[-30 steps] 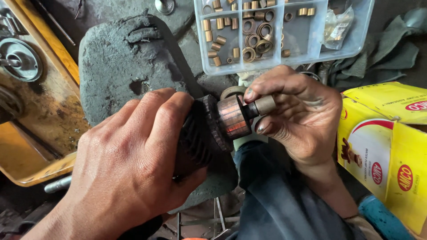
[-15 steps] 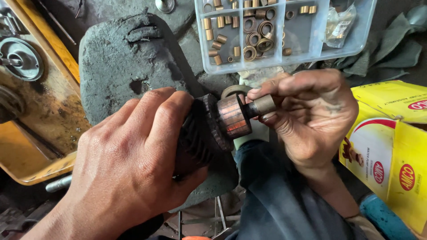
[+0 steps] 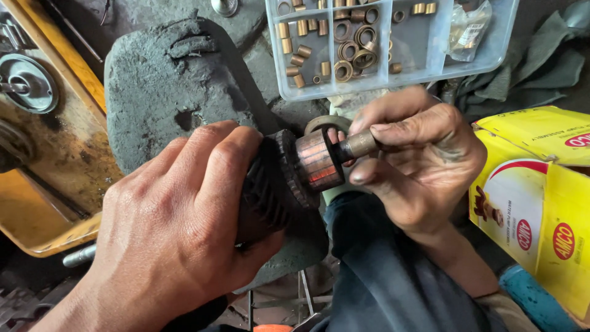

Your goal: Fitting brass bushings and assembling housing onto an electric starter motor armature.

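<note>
The dark, ribbed motor armature with a copper commutator (image 3: 289, 178) lies nearly level across the middle of the view, its long axis running from about 8 o'clock, where the left hand (image 3: 178, 227) covers its black laminated body, towards 2 o'clock, where its short steel shaft end (image 3: 356, 146) points. The left hand is closed around the body, fingers wrapped over the top and the thumb under, so most of the core is hidden. The right hand (image 3: 424, 166) sits at 3 o'clock from the commutator and is the nearer one to the shaft tip: its thumb and forefinger are pinched on that tip, the other fingers curled beneath, one fingertip touching the face of the commutator.

The commutator is a copper-coloured drum of narrow bars, bright with a reddish sheen, set between a toothed black collar and the dull grey, worn-looking shaft. Whether a bushing sits on the shaft under the fingers cannot be told.

Behind, at 12 o'clock, a clear plastic compartment box of small brass bushings and rings (image 3: 393, 74) lies on the grimy worktop. A rough grey block (image 3: 166, 92) stands at 10 o'clock, and a yellow cardboard carton (image 3: 541, 203) at 3 o'clock, well apart from the hands.
</note>
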